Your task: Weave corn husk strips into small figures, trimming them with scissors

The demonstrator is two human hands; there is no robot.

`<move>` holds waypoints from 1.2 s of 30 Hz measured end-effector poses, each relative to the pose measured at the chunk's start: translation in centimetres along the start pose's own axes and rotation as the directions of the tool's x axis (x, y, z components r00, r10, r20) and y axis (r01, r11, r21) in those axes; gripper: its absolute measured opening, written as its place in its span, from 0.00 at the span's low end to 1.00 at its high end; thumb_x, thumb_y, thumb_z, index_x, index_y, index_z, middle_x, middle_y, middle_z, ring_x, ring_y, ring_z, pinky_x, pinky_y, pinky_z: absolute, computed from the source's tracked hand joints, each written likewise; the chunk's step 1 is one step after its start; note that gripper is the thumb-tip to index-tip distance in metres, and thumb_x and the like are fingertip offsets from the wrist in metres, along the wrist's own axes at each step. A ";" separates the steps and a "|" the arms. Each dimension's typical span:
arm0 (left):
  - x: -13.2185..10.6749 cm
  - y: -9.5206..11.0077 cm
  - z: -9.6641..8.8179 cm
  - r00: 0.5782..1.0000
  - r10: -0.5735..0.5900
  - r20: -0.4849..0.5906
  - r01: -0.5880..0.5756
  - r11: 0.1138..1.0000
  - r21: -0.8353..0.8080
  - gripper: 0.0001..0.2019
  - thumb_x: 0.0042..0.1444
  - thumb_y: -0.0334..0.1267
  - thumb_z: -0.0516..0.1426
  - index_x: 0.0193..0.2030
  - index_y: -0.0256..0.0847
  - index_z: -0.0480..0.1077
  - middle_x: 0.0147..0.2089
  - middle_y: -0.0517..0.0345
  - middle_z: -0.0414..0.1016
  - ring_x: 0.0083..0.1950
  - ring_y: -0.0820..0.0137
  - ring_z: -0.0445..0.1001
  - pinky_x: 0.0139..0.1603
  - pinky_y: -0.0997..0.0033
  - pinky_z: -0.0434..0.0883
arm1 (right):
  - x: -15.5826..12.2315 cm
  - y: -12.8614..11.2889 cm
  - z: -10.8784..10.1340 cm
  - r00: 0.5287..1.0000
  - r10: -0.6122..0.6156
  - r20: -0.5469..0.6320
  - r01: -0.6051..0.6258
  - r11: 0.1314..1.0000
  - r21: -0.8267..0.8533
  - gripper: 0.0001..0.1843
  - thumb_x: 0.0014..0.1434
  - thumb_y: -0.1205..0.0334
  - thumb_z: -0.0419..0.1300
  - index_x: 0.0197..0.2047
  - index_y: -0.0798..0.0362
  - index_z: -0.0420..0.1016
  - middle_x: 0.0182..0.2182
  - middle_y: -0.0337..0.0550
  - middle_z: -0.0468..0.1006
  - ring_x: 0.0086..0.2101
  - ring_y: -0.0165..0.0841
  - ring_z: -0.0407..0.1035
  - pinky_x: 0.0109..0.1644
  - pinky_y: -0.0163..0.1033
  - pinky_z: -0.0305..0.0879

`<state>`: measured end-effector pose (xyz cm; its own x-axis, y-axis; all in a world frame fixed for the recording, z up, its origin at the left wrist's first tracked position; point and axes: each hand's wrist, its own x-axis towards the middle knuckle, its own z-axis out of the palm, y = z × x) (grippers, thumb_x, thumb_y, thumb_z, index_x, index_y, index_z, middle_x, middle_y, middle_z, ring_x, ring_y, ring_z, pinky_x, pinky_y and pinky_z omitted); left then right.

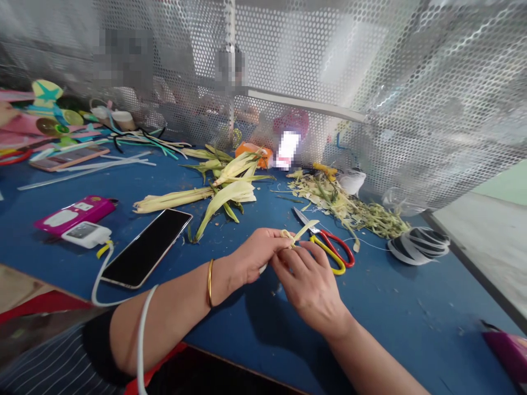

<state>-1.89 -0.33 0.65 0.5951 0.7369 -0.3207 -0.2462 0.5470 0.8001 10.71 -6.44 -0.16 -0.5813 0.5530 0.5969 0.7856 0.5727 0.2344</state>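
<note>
Near the middle of the blue table, my left hand (261,249) is closed in a pinch on a small twisted piece of pale corn husk (307,229). My right hand (307,280) meets it there, its fingers bent around the lower side of the same husk. One free end of the strip sticks up to the right. Just beyond my right hand lie scissors (329,247) with red and yellow handles. Corn husks (230,192) are heaped farther back. What my fingers cover between them is partly hidden.
A black phone (148,247), a purple pack (76,214) and a white cable (142,329) are on the left. Husk scraps (341,203) and a black-and-white bundle (420,245) lie right. A perforated metal screen (296,60) closes the back; people are behind it.
</note>
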 end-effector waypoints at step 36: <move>0.4 2.0 -0.6 0.965 0.077 -0.249 -0.066 0.996 0.052 0.03 0.51 0.28 0.61 0.34 0.33 0.74 0.29 0.54 0.78 0.27 0.73 0.76 0.28 0.77 0.72 | -0.9 3.4 0.2 0.797 0.558 0.231 -0.587 0.627 0.512 0.12 0.60 0.63 0.58 0.48 0.50 0.71 0.33 0.40 0.80 0.31 0.33 0.73 0.34 0.35 0.65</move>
<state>-2.66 1.29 1.86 0.3651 0.8525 -0.3741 -0.2449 0.4757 0.8448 13.88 -4.84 -0.04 -0.0737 0.9000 0.4297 0.7253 0.3441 -0.5963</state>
